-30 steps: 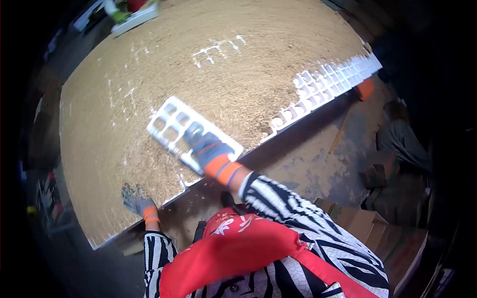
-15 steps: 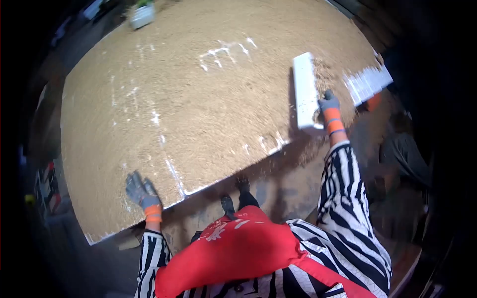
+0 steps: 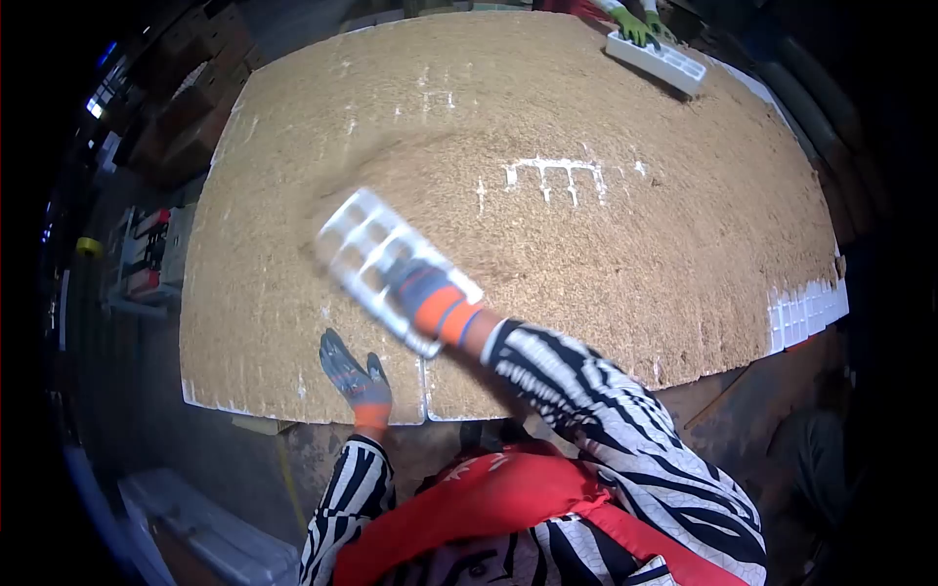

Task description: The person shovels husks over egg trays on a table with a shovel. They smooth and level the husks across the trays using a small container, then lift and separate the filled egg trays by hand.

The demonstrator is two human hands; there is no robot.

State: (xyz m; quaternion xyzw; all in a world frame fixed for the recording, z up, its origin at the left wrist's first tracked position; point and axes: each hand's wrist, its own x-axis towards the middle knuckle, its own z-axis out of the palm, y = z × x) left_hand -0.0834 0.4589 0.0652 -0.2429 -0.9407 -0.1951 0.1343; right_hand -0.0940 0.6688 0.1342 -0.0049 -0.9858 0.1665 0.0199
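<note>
My right hand [image 3: 428, 295], in a grey and orange glove, holds a white compartmented tray [image 3: 357, 227] tilted over the brown loose material [image 3: 547, 293]. The tray and the fingers on it are motion-blurred. My left hand [image 3: 357, 381], gloved the same way, rests palm down on the material near the front edge, fingers spread, holding nothing. White ridges [image 3: 557, 166] poke through the material beyond the right hand. At the right corner, uncovered white cells [image 3: 807, 313] show.
Across the surface a co-worker's green-gloved hands [image 3: 635, 27] hold another white tray [image 3: 674, 70]. Boxes [image 3: 200, 73] stand at the back left, a rack [image 3: 147, 259] at the left, and a translucent bin [image 3: 205, 532] at the lower left.
My right hand has swung the tray from the right side back to the left. The view has shifted, and the co-worker's tray now appears at the top right. My left hand stays by the front edge.
</note>
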